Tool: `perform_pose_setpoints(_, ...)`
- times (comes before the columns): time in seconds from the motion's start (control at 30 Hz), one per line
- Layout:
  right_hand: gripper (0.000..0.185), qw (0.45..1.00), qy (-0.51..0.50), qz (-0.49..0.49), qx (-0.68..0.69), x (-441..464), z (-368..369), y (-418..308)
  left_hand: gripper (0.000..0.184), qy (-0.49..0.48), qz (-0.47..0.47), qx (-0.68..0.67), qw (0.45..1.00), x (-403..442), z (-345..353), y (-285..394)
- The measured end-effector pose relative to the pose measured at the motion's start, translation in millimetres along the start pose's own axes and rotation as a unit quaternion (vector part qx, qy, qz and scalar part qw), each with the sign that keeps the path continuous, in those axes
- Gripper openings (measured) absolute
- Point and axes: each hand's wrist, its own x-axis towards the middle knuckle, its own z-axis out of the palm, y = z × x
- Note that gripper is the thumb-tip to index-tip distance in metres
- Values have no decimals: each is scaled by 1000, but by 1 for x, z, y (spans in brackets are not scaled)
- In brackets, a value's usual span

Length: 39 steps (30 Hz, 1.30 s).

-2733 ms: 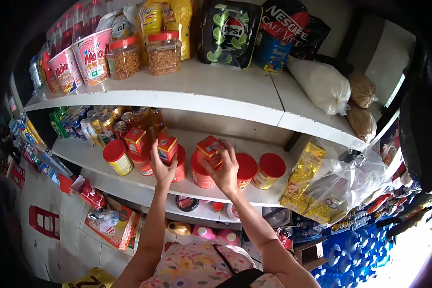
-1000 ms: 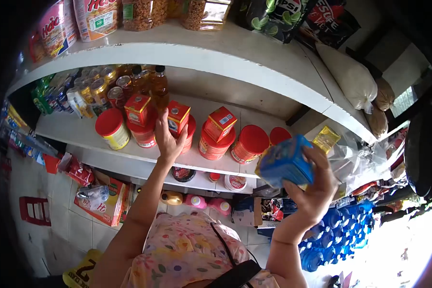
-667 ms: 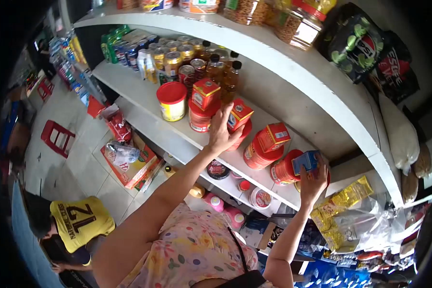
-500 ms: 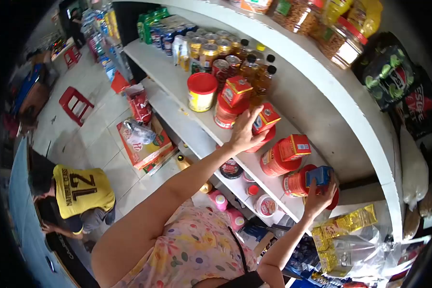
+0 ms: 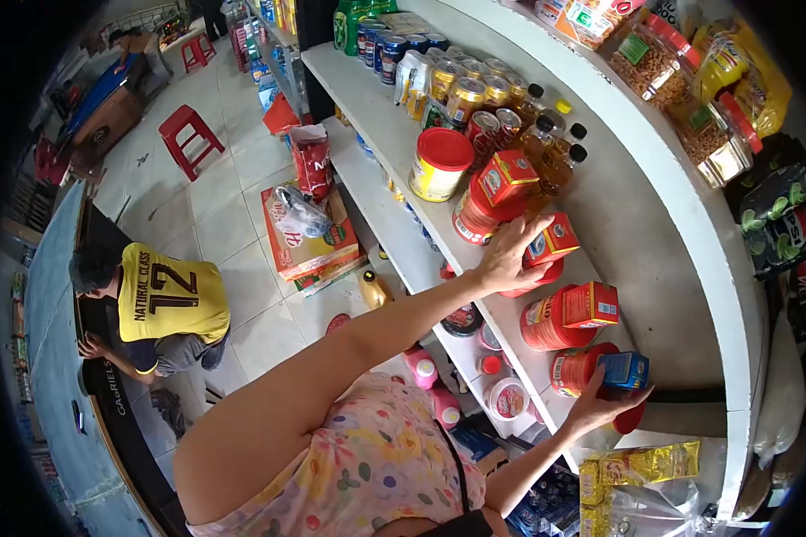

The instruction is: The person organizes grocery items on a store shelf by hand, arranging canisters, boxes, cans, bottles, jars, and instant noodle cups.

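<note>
My left hand (image 5: 508,257) reaches across the shelf, its fingers and thumb closed about a small red box (image 5: 557,237) on top of a red-lidded jar (image 5: 535,279). Lower down, my right hand (image 5: 603,409) has thumb and fingers on either side of a blue box (image 5: 624,370), which rests on another red jar (image 5: 571,370). Between the hands stands a jar (image 5: 546,324) topped by a red and yellow box (image 5: 590,305). Past my left hand, one more red box (image 5: 508,178) sits on a jar (image 5: 476,217). A yellow tub (image 5: 436,180) with a red lid is beside it.
Drink cans (image 5: 465,99) and bottles (image 5: 560,170) fill the shelf's far end. Snack jars (image 5: 655,61) stand on the upper shelf. A person in a yellow shirt (image 5: 175,291) crouches at left, near a red stool (image 5: 189,140) and a carton (image 5: 303,237) on the floor.
My view has shifted, so the shelf and floor things appear further right and mostly lower. Both hands stay at the same boxes, with little visible movement against the shelf.
</note>
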Motion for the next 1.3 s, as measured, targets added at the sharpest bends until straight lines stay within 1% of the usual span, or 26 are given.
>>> perform_pose_setpoints(0.07, 88, 1000, -1, 2, 2, 1, 0, -1, 81, -31, -38, 25, 998, 3, -5, 7)
perform_pose_setpoints(0.1, 88, 1000, -1, 7, 4, 0, 0, 0, 80, -15, -18, 30, 999, 6, -7, 8)
perform_pose_setpoints(0.13, 88, 1000, 0, 5, 3, 0, -1, 4, 74, -13, -24, 18, 999, 7, -8, 10)
perform_pose_setpoints(0.2, 87, 999, 20, 11, 24, -2, 1, 13, 74, -9, -22, 33, 999, 7, -8, 11)
perform_pose_setpoints(0.23, 81, 998, 32, 53, 22, -2, -1, -10, 73, -17, -20, 26, 999, 8, -10, 11)
perform_pose_setpoints(0.27, 81, 998, 37, 54, 21, -3, -3, -13, 73, -39, -30, 37, 998, 8, -11, 13)
perform_pose_setpoints(0.33, 75, 993, 118, -4, -20, -4, -6, -18, 74, -73, -23, 10, 997, 11, -20, 14)
perform_pose_setpoints(0.4, 64, 983, 173, -54, -5, 0, -8, -33, 79, -126, -47, -36, 990, 9, -27, 12)
perform_pose_setpoints(0.47, 60, 977, 182, -91, 60, 8, -5, -69, 82, -92, -6, -35, 995, 7, -42, 15)
perform_pose_setpoints(0.53, 56, 975, 179, -100, 88, 10, 5, -104, 82, -47, 44, -90, 994, 3, -62, 7)
perform_pose_setpoints(0.6, 50, 976, 136, -105, 137, 8, 19, -131, 76, -16, 43, -84, 995, -8, -86, -15)
perform_pose_setpoints(0.63, 44, 976, 120, -77, 167, 2, 28, -141, 69, 44, 45, -83, 995, -2, -101, -22)
perform_pose_setpoints(0.67, 36, 969, 113, -54, 211, -3, 42, -152, 70, 76, 23, -51, 996, -4, -113, -35)
perform_pose_setpoints(0.73, 32, 971, 61, -45, 226, -10, 67, -168, 76, 83, -38, 38, 995, 7, -141, -56)
perform_pose_setpoints(0.77, 27, 967, 13, -35, 251, -12, 81, -178, 81, 89, -65, 49, 993, 10, -147, -71)
perform_pose_setpoints(0.8, 27, 977, -35, -5, 209, -14, 90, -189, 82, 84, -97, 22, 991, 13, -152, -87)
perform_pose_setpoints(0.87, 25, 974, -78, -29, 210, -13, 117, -204, 96, 55, -115, 2, 992, 18, -161, -112)
perform_pose_setpoints(0.9, 23, 971, -86, -56, 214, -10, 129, -215, 108, -2, -147, -7, 989, 16, -163, -127)
perform_pose_setpoints(0.93, 25, 974, -105, -86, 181, -5, 139, -228, 114, -16, -164, -38, 986, 15, -160, -141)
perform_pose_setpoints(1.0, 31, 975, -142, -152, 79, 7, 157, -241, 116, -70, -242, -164, 954, 20, -159, -159)
perform_pose_setpoints(1.03, 40, 975, -150, -150, 67, 12, 168, -249, 116, -70, -239, -162, 955, 24, -159, -166)
perform_pose_setpoints(1.1, 43, 971, -170, -162, 46, 21, 188, -256, 115, -156, -237, -191, 940, 29, -160, -179)
perform_pose_setpoints(1.13, 45, 966, -191, -173, 23, 23, 197, -259, 115, -157, -233, -190, 941, 33, -165, -179)
perform_pose_setpoints(1.17, 52, 967, -216, -134, 11, 23, 205, -261, 114, -176, -250, -201, 931, 38, -170, -175)
perform_pose_setpoints(1.2, 52, 968, -212, -132, 10, 24, 212, -260, 113, -197, -267, -213, 919, 43, -175, -171)
perform_pose_setpoints(1.3, 58, 962, -221, -132, -86, 23, 228, -248, 113, -200, -261, -221, 918, 47, -176, -172)
